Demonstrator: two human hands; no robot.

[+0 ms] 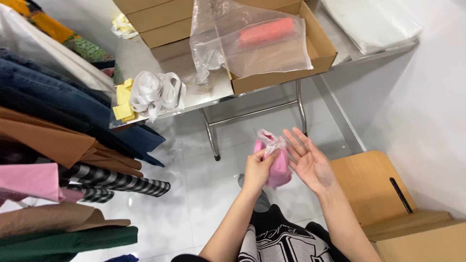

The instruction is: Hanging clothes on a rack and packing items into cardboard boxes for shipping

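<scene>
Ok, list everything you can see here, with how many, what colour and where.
pink bundle: one, pink in clear wrap, in the left hand
cardboard box: one, brown, on the table
plastic bag: one, clear, pink item inside, over the box
white straps: a heap, table edge
yellow tags: several, beside the straps
metal table: one, silver, top
folded clothes: a stack, mixed colours, left
wooden stool: one, tan, right
left hand: pinching the bundle
right hand: open, beside the bundle

Left hand point(258, 170) hides part of the pink bundle point(280, 167).
</scene>
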